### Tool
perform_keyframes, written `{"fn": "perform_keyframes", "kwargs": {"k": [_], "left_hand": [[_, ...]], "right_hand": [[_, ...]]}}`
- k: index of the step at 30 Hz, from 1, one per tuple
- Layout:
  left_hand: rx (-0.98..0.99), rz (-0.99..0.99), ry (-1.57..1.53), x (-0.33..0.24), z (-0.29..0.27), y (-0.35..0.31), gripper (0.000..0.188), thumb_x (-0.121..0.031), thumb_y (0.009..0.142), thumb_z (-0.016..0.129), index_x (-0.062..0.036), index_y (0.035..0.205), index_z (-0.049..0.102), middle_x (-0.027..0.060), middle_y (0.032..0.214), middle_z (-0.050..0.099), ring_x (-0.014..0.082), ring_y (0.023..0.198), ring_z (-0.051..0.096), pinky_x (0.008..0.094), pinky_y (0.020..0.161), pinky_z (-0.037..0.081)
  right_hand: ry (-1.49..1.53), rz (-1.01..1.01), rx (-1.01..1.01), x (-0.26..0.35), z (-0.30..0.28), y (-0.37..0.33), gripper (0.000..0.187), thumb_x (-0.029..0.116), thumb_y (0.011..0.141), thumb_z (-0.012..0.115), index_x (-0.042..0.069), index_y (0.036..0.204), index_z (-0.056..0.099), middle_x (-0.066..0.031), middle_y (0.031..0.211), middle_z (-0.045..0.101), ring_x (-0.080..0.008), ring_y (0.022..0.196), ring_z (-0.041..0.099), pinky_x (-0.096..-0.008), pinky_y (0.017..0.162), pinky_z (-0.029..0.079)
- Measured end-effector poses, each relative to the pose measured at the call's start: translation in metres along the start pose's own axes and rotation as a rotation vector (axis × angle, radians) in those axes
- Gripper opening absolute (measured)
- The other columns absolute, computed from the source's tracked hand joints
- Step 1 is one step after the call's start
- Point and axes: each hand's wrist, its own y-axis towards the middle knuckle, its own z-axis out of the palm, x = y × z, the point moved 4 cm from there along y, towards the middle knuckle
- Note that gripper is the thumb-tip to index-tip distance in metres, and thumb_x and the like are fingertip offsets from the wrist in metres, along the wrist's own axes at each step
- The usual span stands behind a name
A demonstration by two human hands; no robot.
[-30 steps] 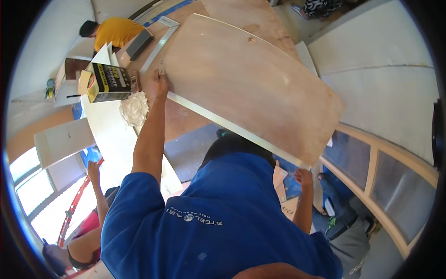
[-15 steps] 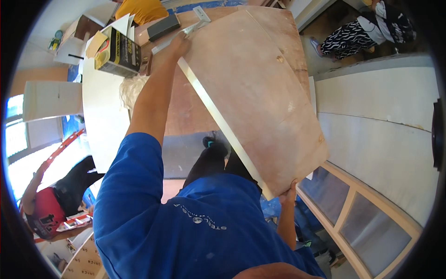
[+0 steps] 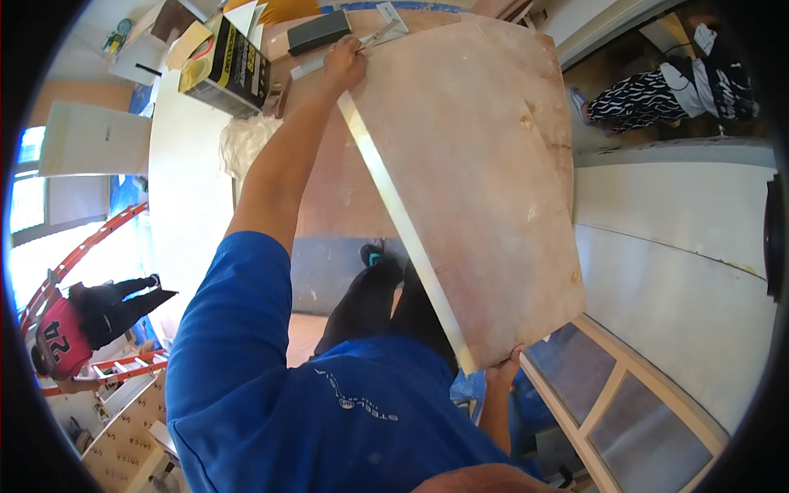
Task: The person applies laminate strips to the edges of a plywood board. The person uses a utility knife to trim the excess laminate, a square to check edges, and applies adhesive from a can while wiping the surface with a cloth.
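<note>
A large flat wooden panel (image 3: pixel 460 181) with a pale strip along its left edge lies slanted over the worktable, its near end reaching past the table towards my body. My left hand (image 3: pixel 345 64) is closed at the panel's far left corner, fingers curled at the edge. Right by those fingers, a metal square (image 3: pixel 308 66) lies partly hidden under the hand. At the near corner, my right hand (image 3: pixel 503 368) grips the panel's edge from the side, with some fingers hidden beneath it. A dark grey block (image 3: pixel 319 33) sits just beyond my left hand.
On the table (image 3: pixel 345 193), left of my arm, stand a rectangular can (image 3: pixel 234 74) and a pale bundle of cloth or fibre (image 3: pixel 246 144). A framed glazed door (image 3: pixel 612 370) leans at right. One person (image 3: pixel 66 337) is by an orange ladder (image 3: pixel 82 246); another (image 3: pixel 657 99) stands far right.
My view has shifted, so the table and can appear further right. The panel's near end sits slightly closer to me, both hands still on it. The person by the ladder has changed posture.
</note>
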Motion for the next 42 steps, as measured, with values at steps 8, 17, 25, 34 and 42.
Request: {"fn": "perform_keyframes", "kwargs": {"k": [8,17,25,34,42], "left_hand": [[0.465,-0.349,0.0,-0.019,0.103,0.1,0.04,-0.036,0.091,0.066,-0.0117,0.123,0.072,0.0189,0.125,0.067,0.0408,0.119,0.062,0.0549,0.103,0.046],[0.388,-0.82,0.13,-0.074,0.109,0.114,0.047,-0.036,0.093,0.06,-0.0045,0.126,0.071,0.0253,0.148,0.048,0.0424,0.138,0.043,0.0547,0.11,0.037],[0.535,-0.78,0.098,-0.048,0.13,0.127,0.047,-0.034,0.091,0.061,-0.0097,0.13,0.071,0.0194,0.148,0.052,0.0398,0.138,0.044,0.0531,0.112,0.035],[0.998,0.133,0.541,-0.039,0.14,0.133,0.036,-0.029,0.092,0.063,-0.0086,0.12,0.076,0.0136,0.129,0.071,0.0349,0.118,0.068,0.048,0.096,0.055],[0.761,0.533,0.444,0.006,0.103,0.131,0.03,-0.024,0.093,0.068,-0.0152,0.121,0.074,0.0148,0.117,0.073,0.037,0.109,0.069,0.045,0.092,0.056]], "right_hand": [[-0.042,0.014,0.0,0.009,0.011,-0.003,0.075,0.054,0.099,0.061,0.008,0.155,0.04,-0.0115,0.155,0.049,-0.0324,0.142,0.047,-0.0514,0.119,0.039],[-0.033,0.063,-0.003,0.011,0.01,-0.01,0.079,0.05,0.098,0.065,0.011,0.159,0.033,-0.011,0.16,0.042,-0.0336,0.146,0.04,-0.0524,0.121,0.033],[-0.04,0.125,0.099,0.012,0.022,-0.015,0.089,0.055,0.091,0.072,0.012,0.159,0.034,-0.0097,0.159,0.043,-0.0343,0.146,0.04,-0.0546,0.12,0.034],[-0.058,0.099,0.068,0.016,0.031,-0.02,0.082,0.053,0.094,0.068,0.011,0.158,0.037,-0.0089,0.159,0.045,-0.0333,0.145,0.043,-0.0545,0.118,0.037],[-0.011,0.091,0.106,0.018,0.028,-0.012,0.076,0.049,0.101,0.061,0.009,0.159,0.033,-0.0116,0.16,0.043,-0.0338,0.146,0.041,-0.0538,0.121,0.032]]}}
